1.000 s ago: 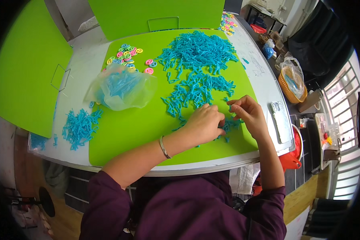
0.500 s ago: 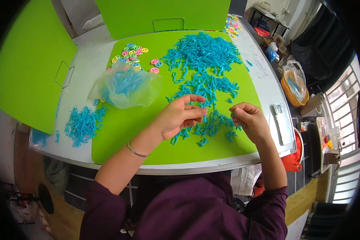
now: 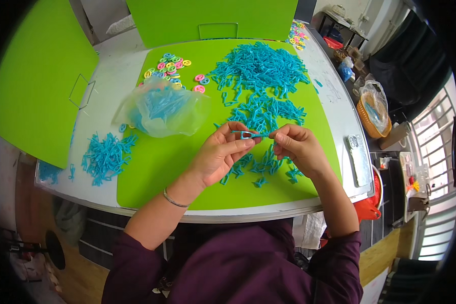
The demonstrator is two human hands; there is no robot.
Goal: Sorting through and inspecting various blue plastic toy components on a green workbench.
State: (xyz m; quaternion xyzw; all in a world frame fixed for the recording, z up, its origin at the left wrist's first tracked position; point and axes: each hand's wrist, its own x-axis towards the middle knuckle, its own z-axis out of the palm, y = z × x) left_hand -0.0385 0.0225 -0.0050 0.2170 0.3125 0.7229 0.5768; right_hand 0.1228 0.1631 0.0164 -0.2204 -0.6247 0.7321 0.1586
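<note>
Between my two hands, over the near part of the green mat [image 3: 187, 195], is a small blue plastic piece with an open, two-pronged end [image 3: 246, 135]. My left hand [image 3: 215, 157] pinches the pronged end between thumb and fingers. At the other, thinner end, the thumb and forefinger of my right hand [image 3: 304, 149] are closed on the piece. Similar blue pieces lie beneath and beyond my hands: a big heap [image 3: 261, 68], a looser middle pile [image 3: 268, 111] and a scatter close by [image 3: 260, 166]. My hands hide part of these.
A clear plastic bag [image 3: 164, 114] with blue contents sits left, near colourful wheel-shaped discs [image 3: 171, 67]. Another blue pile [image 3: 106, 158] lies on the white table [image 3: 152, 206]. A phone [image 3: 358, 161] rests at the right edge. Green boards [image 3: 33, 86] stand left and behind.
My hands have come together, and the blue piece now shows between their fingertips. My left fingers, spread before, have closed on it; the right hand has shifted slightly left.
</note>
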